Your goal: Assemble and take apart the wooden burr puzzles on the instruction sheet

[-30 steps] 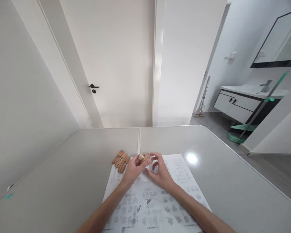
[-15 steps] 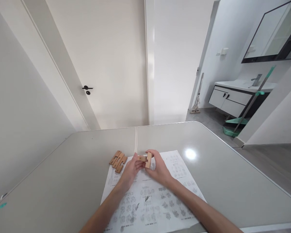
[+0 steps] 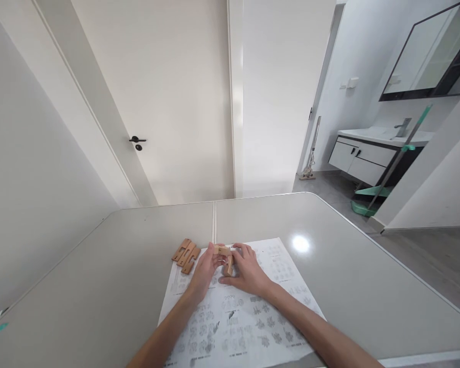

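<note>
Fingers of your left hand (image 3: pixel 203 272) grip a first wooden block (image 3: pixel 222 250), which lies crosswise between your hands. Your right hand (image 3: pixel 251 272) is curled around a second wooden block (image 3: pixel 228 268), its near end pointing toward you and your thumb stretched out to the left just below it. The two blocks come together at a corner; whether they touch or interlock, you cannot tell. Under your hands is a printed sheet (image 3: pixel 249 322), spread on the grey bench (image 3: pixel 99 286). Just left of your left hand, three notched wooden pieces (image 3: pixel 186 255) lie side by side, partly over the sheet's far left corner. Beyond the bench is a pale door (image 3: pixel 180 102) with a dark handle (image 3: pixel 138 139), and off to the right a mop (image 3: pixel 312 158) stands near a white sink cabinet (image 3: pixel 364 158).
</note>
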A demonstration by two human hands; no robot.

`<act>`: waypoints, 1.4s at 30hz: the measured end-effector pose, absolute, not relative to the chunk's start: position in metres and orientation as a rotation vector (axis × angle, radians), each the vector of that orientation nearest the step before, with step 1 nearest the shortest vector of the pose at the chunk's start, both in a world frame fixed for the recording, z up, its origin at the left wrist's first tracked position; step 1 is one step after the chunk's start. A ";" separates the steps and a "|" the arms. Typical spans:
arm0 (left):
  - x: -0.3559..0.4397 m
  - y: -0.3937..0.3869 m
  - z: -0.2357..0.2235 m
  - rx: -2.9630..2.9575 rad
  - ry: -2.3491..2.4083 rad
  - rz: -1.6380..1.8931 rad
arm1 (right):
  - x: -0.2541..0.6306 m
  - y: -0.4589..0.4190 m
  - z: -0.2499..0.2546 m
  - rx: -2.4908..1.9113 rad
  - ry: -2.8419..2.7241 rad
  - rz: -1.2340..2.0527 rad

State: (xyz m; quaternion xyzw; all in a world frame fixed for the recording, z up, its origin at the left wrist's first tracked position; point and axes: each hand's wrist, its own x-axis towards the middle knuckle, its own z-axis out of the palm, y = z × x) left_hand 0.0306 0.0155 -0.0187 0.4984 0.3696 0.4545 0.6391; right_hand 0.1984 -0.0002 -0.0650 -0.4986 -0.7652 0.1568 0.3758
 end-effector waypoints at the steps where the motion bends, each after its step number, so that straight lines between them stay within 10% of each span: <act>1: 0.031 0.016 -0.020 1.144 0.850 1.045 | 0.199 -0.001 -0.063 -1.261 -1.955 0.409; 42: 0.011 0.021 -0.015 2.009 1.262 0.900 | 0.214 0.017 -0.034 -0.894 -0.975 1.247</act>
